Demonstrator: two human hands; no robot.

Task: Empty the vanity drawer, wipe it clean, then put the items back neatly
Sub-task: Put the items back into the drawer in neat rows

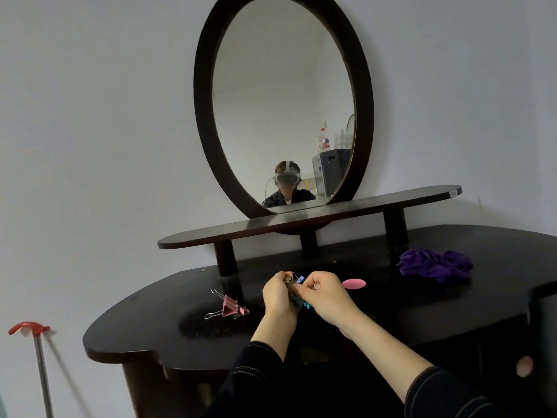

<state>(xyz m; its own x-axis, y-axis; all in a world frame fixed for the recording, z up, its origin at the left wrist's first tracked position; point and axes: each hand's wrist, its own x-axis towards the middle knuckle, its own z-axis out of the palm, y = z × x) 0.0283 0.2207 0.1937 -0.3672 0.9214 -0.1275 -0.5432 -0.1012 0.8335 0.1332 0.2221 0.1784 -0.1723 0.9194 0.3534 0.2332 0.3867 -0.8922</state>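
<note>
Left hand (pixel 278 292) and right hand (pixel 324 294) both pinched a binder-clip bunch (pixel 300 279) over the worktop (pixel 391 312), pink clips (pixel 230 309) lying leftward, purple cloth (pixel 434 265) far right.

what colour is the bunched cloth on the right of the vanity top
Purple; the cloth shows best in the head view.

I see bare bench (pixel 422 312) at front right, pink binder clips (pixel 229 309) in the way at left, purple cloth (pixel 434 264) blocking far right, low shelf (pixel 301 220) on posts (pixel 226 257) closing the back
</note>
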